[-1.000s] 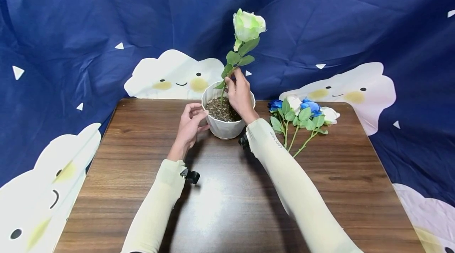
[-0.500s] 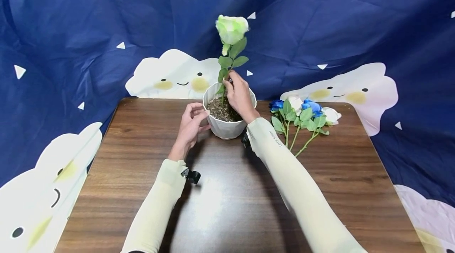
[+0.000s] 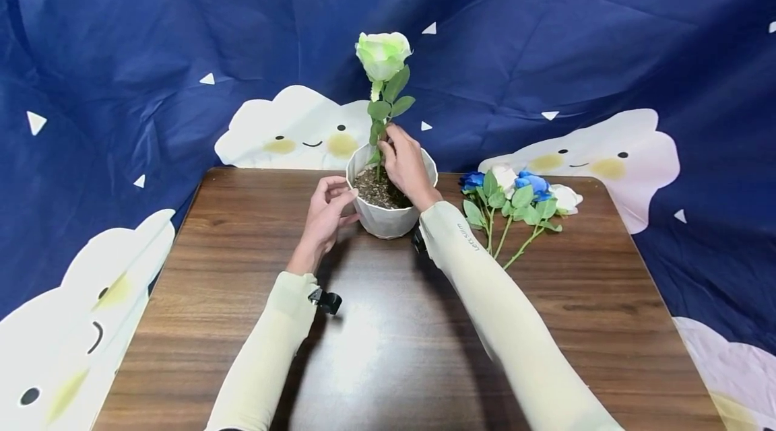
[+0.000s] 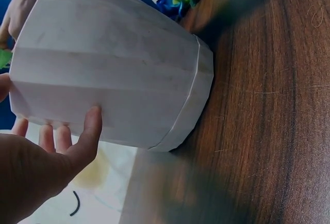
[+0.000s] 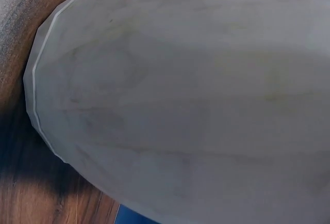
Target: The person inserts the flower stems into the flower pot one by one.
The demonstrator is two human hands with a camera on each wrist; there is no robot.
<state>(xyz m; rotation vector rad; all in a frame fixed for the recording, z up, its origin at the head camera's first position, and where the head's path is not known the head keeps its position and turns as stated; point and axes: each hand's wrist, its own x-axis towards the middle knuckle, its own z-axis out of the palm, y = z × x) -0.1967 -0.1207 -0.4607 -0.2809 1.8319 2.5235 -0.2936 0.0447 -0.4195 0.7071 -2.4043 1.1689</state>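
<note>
A white faceted flowerpot (image 3: 391, 219) with brown soil (image 3: 377, 188) in it stands near the table's far edge. My left hand (image 3: 324, 212) holds the pot's left side, its thumb by the rim; in the left wrist view the fingertips (image 4: 93, 118) touch the outer wall. Over the pot, my right hand (image 3: 407, 161) pinches the stem of a pale green-white rose (image 3: 383, 57). The rose stands nearly upright, its stem's lower end in the soil. Only the pot's wall (image 5: 180, 90) fills most of the right wrist view, so the right fingers are hidden there.
To the right of the pot, several blue and white roses (image 3: 521, 192) lie on the brown wooden table (image 3: 576, 323), stems toward me. A dark blue cloth (image 3: 515, 34) with white cloud shapes hangs behind the table. The right forearm passes close to the stems.
The rose has swung left, from leaning right to nearly upright, with its bloom a little lower. My right hand has shifted slightly with it; the left hand stays at the pot.
</note>
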